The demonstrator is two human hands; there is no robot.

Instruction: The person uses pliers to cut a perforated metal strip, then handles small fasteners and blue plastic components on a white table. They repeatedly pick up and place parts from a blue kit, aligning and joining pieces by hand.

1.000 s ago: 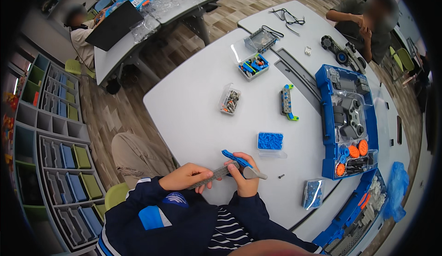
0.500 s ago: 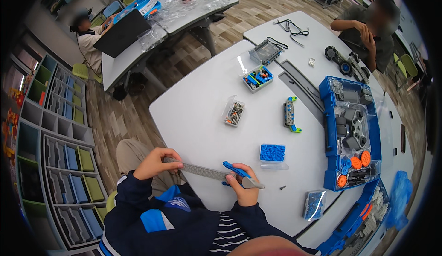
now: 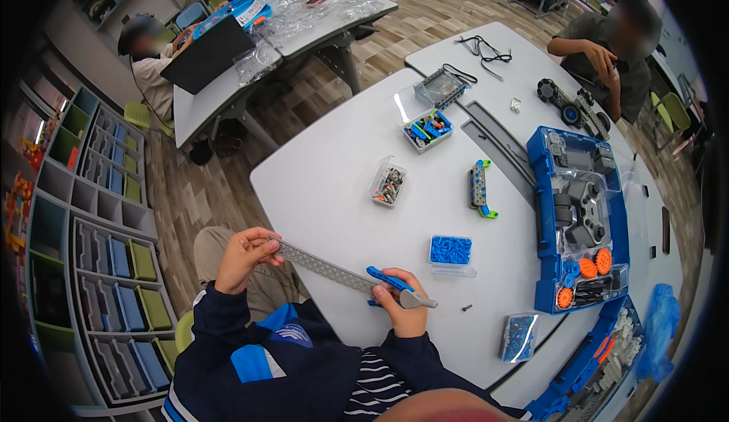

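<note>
My left hand (image 3: 247, 257) pinches the far-left end of a long grey perforated plastic beam (image 3: 323, 272) between thumb and fingers. The beam slants down to the right over the table's near edge. At its other end, my right hand (image 3: 406, 308) is closed around a blue-and-grey piece (image 3: 391, 276) that looks like a small hand tool. Its grey tapered end points right, and two blue parts stick out on the left. The palm hides its middle. The beam's right end meets my right fingers; whether they grip it too is unclear. A small dark pin (image 3: 467, 307) lies right of this hand.
On the white table (image 3: 326, 187) are a box of blue pins (image 3: 450, 250), boxes of mixed connectors (image 3: 389, 184), a grey-blue-green assembly (image 3: 478, 188) and a large blue kit case (image 3: 541, 217). A co-worker (image 3: 619, 50) sits at the far right beside a wheeled chassis (image 3: 571, 107).
The beam's left end has risen and moved slightly left with my left hand, so the beam slants more steeply. My right hand stays nearly in place, holding the blue-and-grey piece.
</note>
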